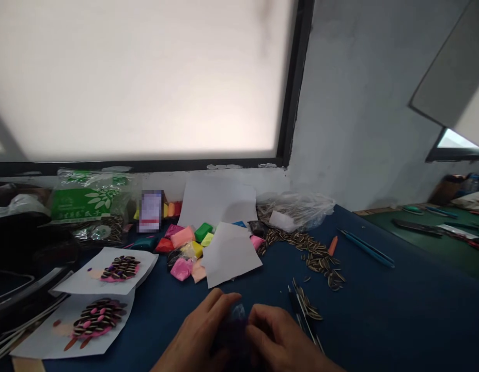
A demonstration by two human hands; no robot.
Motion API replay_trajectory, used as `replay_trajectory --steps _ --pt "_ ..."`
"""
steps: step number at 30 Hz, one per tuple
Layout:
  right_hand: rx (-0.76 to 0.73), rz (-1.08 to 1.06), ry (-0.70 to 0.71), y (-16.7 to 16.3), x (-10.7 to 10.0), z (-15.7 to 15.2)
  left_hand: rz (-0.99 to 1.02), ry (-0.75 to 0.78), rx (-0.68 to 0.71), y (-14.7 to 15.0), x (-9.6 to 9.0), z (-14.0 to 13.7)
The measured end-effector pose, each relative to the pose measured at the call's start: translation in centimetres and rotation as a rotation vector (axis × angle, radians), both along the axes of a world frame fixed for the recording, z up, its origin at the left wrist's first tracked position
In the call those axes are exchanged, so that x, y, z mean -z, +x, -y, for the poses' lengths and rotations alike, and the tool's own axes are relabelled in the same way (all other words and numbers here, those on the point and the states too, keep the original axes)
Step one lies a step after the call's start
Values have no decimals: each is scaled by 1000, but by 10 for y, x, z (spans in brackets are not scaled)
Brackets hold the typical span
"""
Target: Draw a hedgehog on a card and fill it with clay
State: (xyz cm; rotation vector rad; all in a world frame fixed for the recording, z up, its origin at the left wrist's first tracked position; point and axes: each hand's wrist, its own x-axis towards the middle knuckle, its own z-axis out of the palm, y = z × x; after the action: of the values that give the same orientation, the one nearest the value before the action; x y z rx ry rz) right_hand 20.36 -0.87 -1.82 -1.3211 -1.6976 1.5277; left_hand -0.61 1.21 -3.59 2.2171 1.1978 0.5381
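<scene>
Small crinkly packet of translucent plastic, dark inside [237, 313], is held low at near centre, between both hands. Right hand [276, 333]: fingers curled narrow, packet's right edge apparently pinched. Left hand [202, 330]: arched round the left side, contact hidden, grip can't be told. Packet judged light, soft, film probably slippery; best taken by the film edges, contents not squeezed. On the far side, bright soft-looking wrapped blocks [182, 236] are partly covered by a loose white paper sheet [231, 256]. Just right of the right hand, slim black-and-silver tools [297, 307] and a few striped seeds [311, 308] could be knocked. Left, seed-covered figures on white paper [97, 318] are judged fragile, not to be brushed by the left arm
</scene>
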Motion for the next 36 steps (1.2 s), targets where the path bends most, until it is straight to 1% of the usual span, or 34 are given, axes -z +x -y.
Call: replay_trajectory --steps 2,5,7,10,12,14,16,18,21,24,26,27,29,31,32,33,34,36 --pt "24 14 14 0 0 0 -17 -26 -31 -1 4 0" --pt "34 58 -19 2 -1 -1 -17 -44 -73 -6 12 -2" --pt "-11 83 -37 2 0 0 24 -25 -34 -7 17 -3" --pt "-49 84 46 0 4 2 98 -21 20 -4 18 -1" --pt "-35 74 101 -1 7 3 118 -83 3 -3 12 2" --pt "-27 89 123 -1 7 4 124 -203 -41 -4 4 4" --pt "-26 111 145 0 5 4 147 -326 -84 -7 -5 5" --pt "-22 115 177 1 0 4 209 -399 -104 -9 -11 4" --pt "-12 110 215 3 -4 3 337 -436 -94 -13 -12 3" --pt "-9 171 253 1 -5 3 376 -446 -82 -17 -3 0" --pt "-33 249 271 1 -5 3 307 -395 -103 -21 4 -3" --pt "-43 287 281 1 -5 3 252 -335 -119 -23 7 -6" --pt "-26 343 316 3 -6 1 115 -133 -159 -29 11 -14" --pt "34 419 424 7 -7 -4 -34 124 -220 -36 14 -25" --pt "67 493 494 10 -6 -8 -76 207 -268 -39 15 -30" --pt "96 576 571 13 -5 -12 -105 262 -300 -43 16 -34" --pt "120 691 618 16 -3 -16 -134 304 -331 -46 18 -38" --pt "146 780 614 21 1 -24 -181 357 -367 -53 21 -44"
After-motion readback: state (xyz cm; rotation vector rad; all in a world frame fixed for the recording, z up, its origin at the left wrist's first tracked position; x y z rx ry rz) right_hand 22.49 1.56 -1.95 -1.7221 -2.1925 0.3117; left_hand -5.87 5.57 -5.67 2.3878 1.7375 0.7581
